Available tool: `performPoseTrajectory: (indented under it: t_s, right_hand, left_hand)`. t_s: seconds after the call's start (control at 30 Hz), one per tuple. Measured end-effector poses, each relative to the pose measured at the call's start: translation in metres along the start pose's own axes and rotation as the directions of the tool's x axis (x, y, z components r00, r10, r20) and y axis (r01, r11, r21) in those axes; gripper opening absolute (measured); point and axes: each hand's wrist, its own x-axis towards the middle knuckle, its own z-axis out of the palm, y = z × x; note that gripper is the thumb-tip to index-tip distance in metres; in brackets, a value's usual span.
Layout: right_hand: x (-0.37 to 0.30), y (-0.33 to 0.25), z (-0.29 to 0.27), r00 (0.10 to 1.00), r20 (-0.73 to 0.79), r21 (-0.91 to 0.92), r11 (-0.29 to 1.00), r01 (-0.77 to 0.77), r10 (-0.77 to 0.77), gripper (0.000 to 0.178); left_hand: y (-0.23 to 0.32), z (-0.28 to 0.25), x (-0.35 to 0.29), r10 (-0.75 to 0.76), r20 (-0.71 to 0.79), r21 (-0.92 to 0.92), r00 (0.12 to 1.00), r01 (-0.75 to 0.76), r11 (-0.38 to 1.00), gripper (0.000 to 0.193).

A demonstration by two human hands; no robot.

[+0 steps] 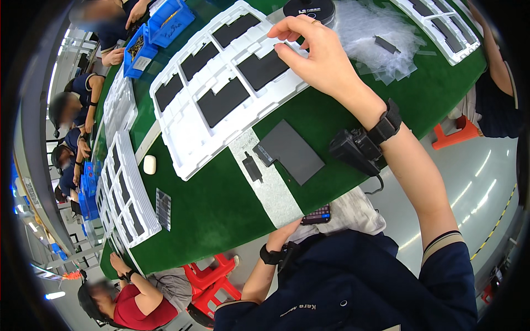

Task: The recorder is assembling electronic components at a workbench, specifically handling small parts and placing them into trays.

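Note:
My right hand (323, 58) hovers over the right end of a white moulded tray (185, 146). Its thumb and fingers are apart, with nothing between them. Several flat black notched pieces lie in the tray's pockets, including one (262, 69) just below my thumb. Down at the table's near edge, my left hand (286, 234) is beside a phone (317, 214) showing a keyboard and appears to grip it; most of its fingers are hidden. Between tray and edge lies a loose dark notched piece (295, 154), with a small black part (253, 167) to its left on a whitish strip (276, 201).
A black device (353, 148) is by my right wrist. Clear plastic film (375, 41) is heaped beyond my hand, near a round black object (310, 10). Stacked trays (138, 218), a white oval object (149, 164) and blue bins (171, 25) lie left. Co-workers sit around the green table (199, 220).

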Motion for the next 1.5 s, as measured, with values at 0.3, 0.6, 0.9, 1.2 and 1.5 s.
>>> performPoseTrajectory:
  t_s: [0.3, 0.6, 0.9, 1.2, 1.5]
  right_hand:
    - [0.0, 0.0, 0.0, 1.0, -0.009, -0.004, 1.0, 0.002, -0.002, 0.016]
    - [0.0, 0.0, 0.0, 1.0, -0.012, 0.0, 1.0, 0.006, -0.006, 0.016]
    - [0.0, 0.0, 0.0, 0.999, -0.02, -0.009, 0.999, 0.037, -0.037, 0.016]
    - [0.0, 0.002, 0.0, 0.999, -0.016, -0.011, 0.999, 0.033, -0.033, 0.016]
    - [-0.001, 0.004, 0.0, 0.999, -0.002, -0.046, 0.998, 0.046, -0.046, 0.019]
  left_hand:
    - [0.011, -0.003, 0.0, -0.013, -0.024, 0.027, 1.0, 0.014, 1.0, 0.044]
    - [0.016, -0.005, 0.003, -0.023, 0.012, 0.075, 1.0, 0.022, 0.997, 0.039]
    - [0.005, 0.001, 0.002, 0.004, -0.029, 0.025, 1.0, -0.003, 1.0, 0.041]
    - [0.014, -0.005, 0.004, -0.021, 0.029, 0.066, 0.999, 0.019, 0.998, 0.044]
    - [0.005, -0.002, 0.006, -0.049, 0.069, 0.015, 0.996, 0.048, 0.999, 0.048]
